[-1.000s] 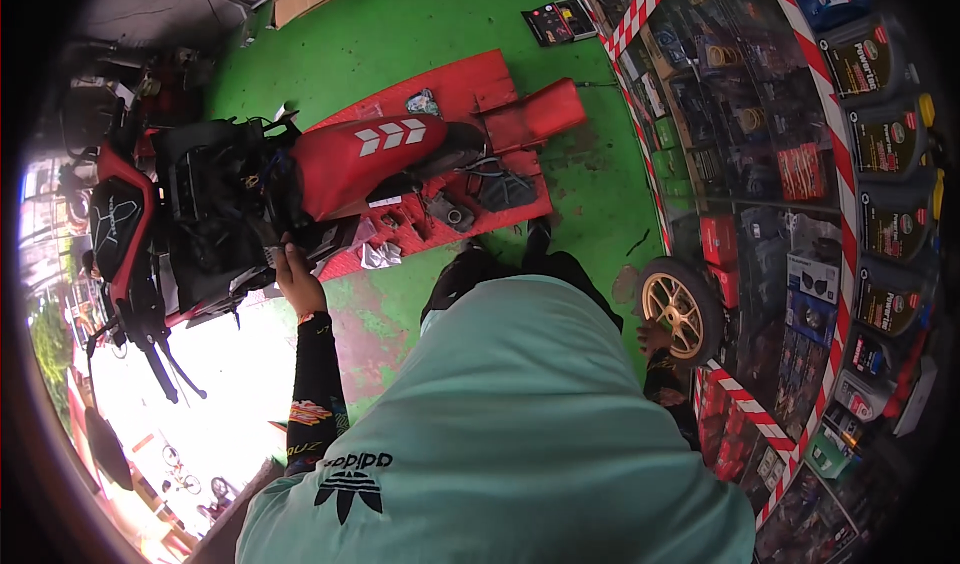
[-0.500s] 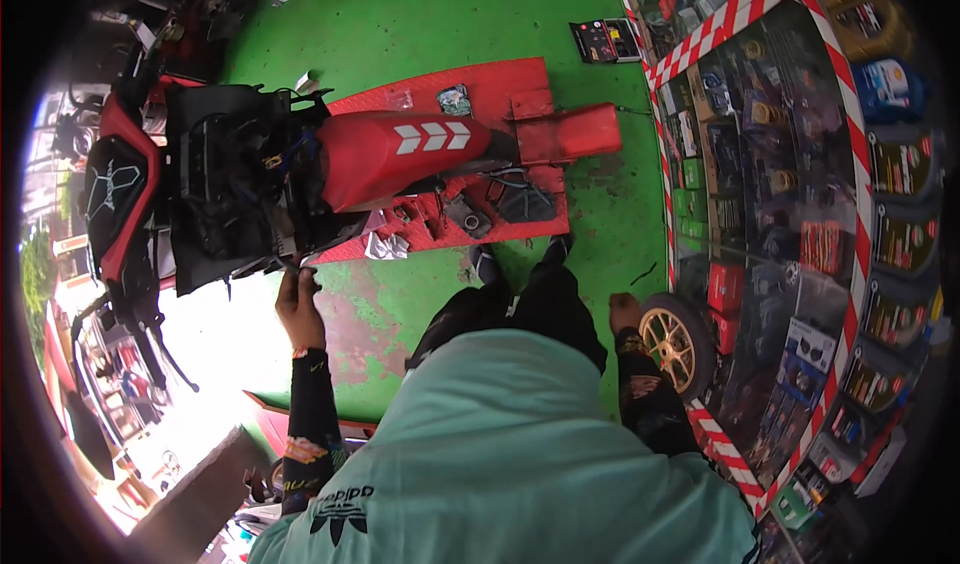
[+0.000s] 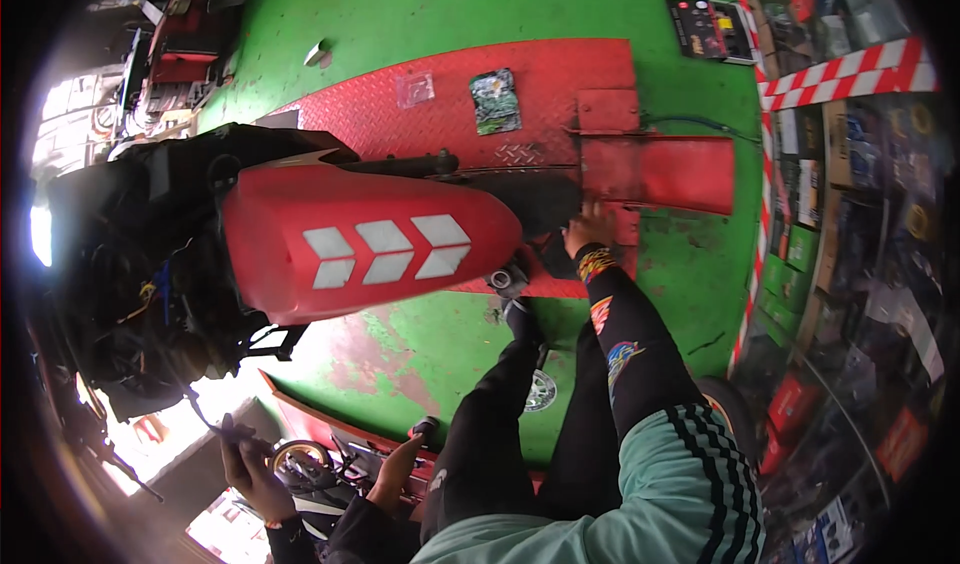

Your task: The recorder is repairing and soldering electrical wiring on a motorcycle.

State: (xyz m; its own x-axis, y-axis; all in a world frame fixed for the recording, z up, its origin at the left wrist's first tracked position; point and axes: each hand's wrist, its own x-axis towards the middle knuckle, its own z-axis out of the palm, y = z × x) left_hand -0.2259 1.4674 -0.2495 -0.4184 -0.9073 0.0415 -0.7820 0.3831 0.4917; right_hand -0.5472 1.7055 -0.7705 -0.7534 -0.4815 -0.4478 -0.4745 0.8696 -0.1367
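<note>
The motorcycle's red tail cover (image 3: 375,239), with pale chevron marks, lies across the middle of the view. My right hand (image 3: 590,228) rests at its rear, beside the black rear fender (image 3: 540,199), fingers partly spread. At the lower left, my left hand (image 3: 252,476) is raised with its fingers pinched at the end of a thin dark rod (image 3: 203,410). Whether the fingers grip that rod is hard to make out. The motorcycle's dark uncovered body (image 3: 130,284), with cables showing, fills the left side.
A red ramp platform (image 3: 375,104) lies under the motorcycle, with a printed packet (image 3: 495,101) and a clear bag (image 3: 415,89) on it. Glass display shelves (image 3: 850,214) stand at the right. Another motorcycle (image 3: 305,464) and a bare limb (image 3: 397,472) show below.
I have turned and moved closer to the motorcycle, which looks larger. My right hand has gone from beside the wheel to the motorcycle's rear. The left hand now appears lower in view.
</note>
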